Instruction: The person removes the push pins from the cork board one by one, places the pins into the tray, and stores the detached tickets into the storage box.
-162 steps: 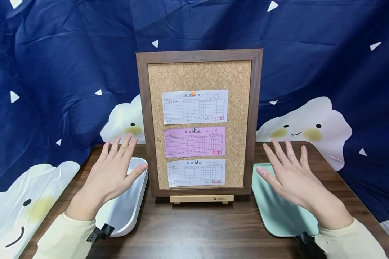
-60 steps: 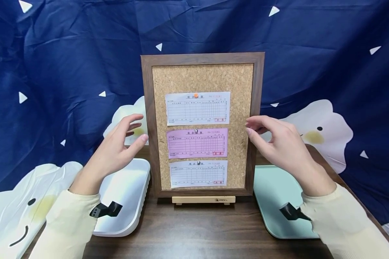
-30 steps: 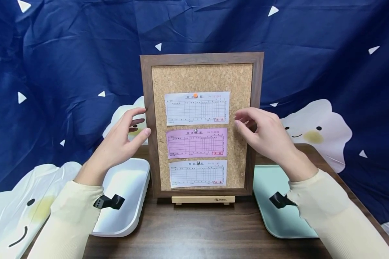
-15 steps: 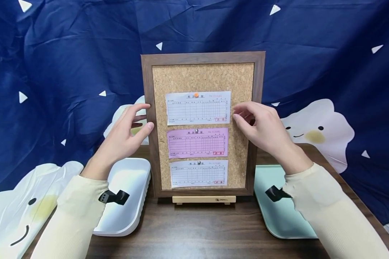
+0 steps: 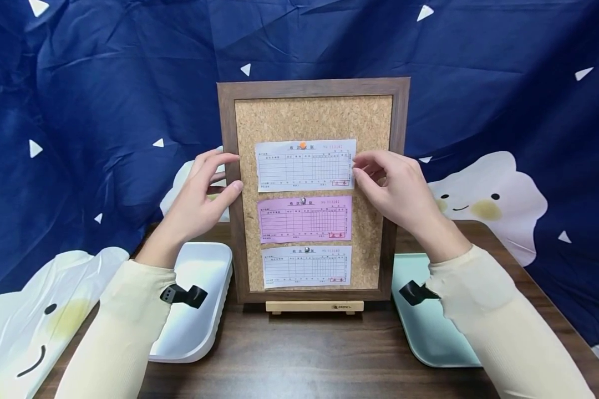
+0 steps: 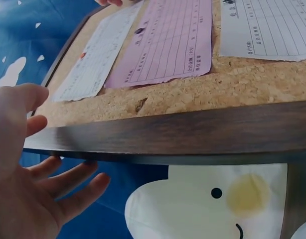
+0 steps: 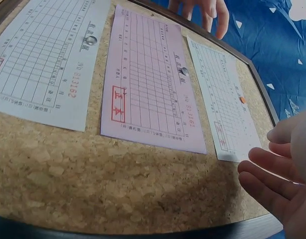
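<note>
A wood-framed corkboard stands upright. Pinned on it, top to bottom, are a white receipt under an orange pushpin, a pink receipt under a silver pushpin, and another white receipt under a silver pushpin. My left hand is at the frame's left side, thumb in front and fingers loosely bent; contact cannot be told. Beside the top receipt's right edge hovers my right hand, fingers bent, thumb and index apart. The right wrist view shows its fingers holding nothing.
A white tray lies left of the board and a green tray right of it, both partly behind my forearms. The board rests on a small wooden stand on the brown table. A blue curtain hangs behind.
From spread above the trays, both hands have come up and inward to the board. Lately the right hand has neared the top receipt, and the left the frame. Receipts and pins have stayed put.
</note>
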Tool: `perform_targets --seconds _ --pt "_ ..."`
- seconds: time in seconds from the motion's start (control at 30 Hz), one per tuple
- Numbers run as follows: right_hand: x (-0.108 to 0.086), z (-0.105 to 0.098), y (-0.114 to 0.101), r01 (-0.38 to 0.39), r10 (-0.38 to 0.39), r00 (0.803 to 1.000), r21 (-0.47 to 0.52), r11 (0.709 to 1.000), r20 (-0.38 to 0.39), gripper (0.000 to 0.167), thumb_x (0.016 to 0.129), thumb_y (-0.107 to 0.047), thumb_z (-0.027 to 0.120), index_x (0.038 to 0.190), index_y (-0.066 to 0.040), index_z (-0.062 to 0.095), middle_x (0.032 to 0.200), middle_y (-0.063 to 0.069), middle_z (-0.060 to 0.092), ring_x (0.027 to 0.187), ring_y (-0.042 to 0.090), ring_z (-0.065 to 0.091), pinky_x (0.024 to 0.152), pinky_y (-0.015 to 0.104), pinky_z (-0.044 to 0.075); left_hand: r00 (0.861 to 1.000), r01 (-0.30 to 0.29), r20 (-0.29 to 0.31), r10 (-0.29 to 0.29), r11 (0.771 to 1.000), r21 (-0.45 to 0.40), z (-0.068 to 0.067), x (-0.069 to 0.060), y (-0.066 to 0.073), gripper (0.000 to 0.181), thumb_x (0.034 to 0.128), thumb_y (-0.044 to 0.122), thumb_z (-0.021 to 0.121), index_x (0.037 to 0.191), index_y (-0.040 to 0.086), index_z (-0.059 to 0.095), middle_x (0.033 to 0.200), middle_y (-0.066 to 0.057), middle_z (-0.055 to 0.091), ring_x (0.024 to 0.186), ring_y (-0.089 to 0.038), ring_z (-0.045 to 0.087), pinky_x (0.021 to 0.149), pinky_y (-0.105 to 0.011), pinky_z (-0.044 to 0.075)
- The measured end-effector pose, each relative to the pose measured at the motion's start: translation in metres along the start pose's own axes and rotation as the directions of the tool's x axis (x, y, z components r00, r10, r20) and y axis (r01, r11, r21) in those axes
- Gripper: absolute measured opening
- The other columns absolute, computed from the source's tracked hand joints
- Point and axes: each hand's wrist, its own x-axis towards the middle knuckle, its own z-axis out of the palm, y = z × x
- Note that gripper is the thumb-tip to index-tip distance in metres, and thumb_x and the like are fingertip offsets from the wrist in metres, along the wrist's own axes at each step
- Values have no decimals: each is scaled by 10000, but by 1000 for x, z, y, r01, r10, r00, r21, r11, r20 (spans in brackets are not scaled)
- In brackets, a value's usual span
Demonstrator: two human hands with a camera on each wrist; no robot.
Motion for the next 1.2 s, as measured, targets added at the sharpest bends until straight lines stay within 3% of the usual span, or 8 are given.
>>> perform_targets --seconds 0.23,0.5,0.6,0.73,0.83,0.93,1.07,1.2 --pt "6 5 -5 -21 21 1000 -3 1000 19 179 1022 -48 674 1164 14 763 975 156 774 840 255 693 748 269 486 1000 16 12 -16 1000 -16 6 9 -1 485 1081 218 629 1541 111 522 1692 -184 263 1422 -522 515 1115 -643 501" --pt "14 12 -8 -9 9 1000 17 1000 21 199 1012 -47 684 1180 31 757 995 168 776 842 266 687 758 328 507 1000 4 25 -4 1000 -22 11 16 -4 494 1078 196 640 1546 114 507 1578 -182 307 1221 -393 605 916 -361 491" --pt "17 15 -9 -13 12 1000 21 1000 22 206 1015 -52 685 1191 30 756 1017 171 780 849 270 702 762 351 527 999 2 43 -1 999 -35 12 17 -2 499 1084 198 635 1554 115 492 1550 -172 304 1202 -367 603 874 -322 488" --pt "19 18 -12 -20 19 999 24 1000 30 216 1020 -58 681 1206 26 754 1049 176 783 867 279 716 782 380 557 999 3 53 1 997 -72 11 18 0 496 1079 177 634 1547 87 495 1553 -180 313 1318 -334 513 1001 -431 487" --pt "21 20 -14 -22 21 999 33 999 34 219 1026 -63 672 1212 17 756 1061 175 785 876 278 723 796 394 569 999 8 42 -3 994 -109 11 19 2 485 1072 157 634 1531 61 511 1572 -188 328 1419 -298 387 1132 -545 421" --pt "23 23 -15 -24 22 999 48 999 28 216 1028 -60 667 1208 11 761 1066 177 786 874 277 725 798 403 571 1000 18 26 -14 990 -143 12 21 4 473 1069 150 638 1517 43 528 1583 -185 324 1447 -270 353 1186 -564 389" --pt "25 26 -16 -26 25 1000 62 998 12 210 1024 -59 670 1196 10 768 1065 181 788 870 277 724 795 400 567 1000 25 0 -25 984 -175 16 24 4 455 1066 132 643 1498 24 551 1568 -175 301 1402 -245 409 1142 -444 426" --pt "28 29 -17 -18 18 1000 59 998 -7 202 1018 -60 683 1185 16 768 1049 180 793 860 276 729 782 379 568 999 34 -30 -41 978 -208 19 27 5 425 1061 128 645 1471 38 582 1524 -126 297 1284 -201 445 999 -307 449"
